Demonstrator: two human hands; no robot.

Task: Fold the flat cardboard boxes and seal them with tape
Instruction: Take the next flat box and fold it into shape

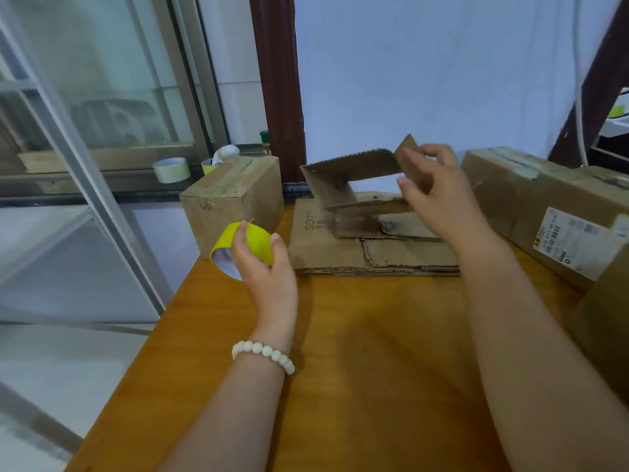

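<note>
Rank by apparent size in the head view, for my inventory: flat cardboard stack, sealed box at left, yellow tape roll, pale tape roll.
1. flat cardboard stack
2. sealed box, nearly as large
3. yellow tape roll
4. pale tape roll, farther away, so true order unsure

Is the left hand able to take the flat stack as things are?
Probably not: the left hand grips the tape roll, so it is occupied, though nothing stands between it and the stack.

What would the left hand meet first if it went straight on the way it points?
Probably the taped box just beyond the yellow tape roll the left hand grips, though the gap's depth is unclear.
</note>
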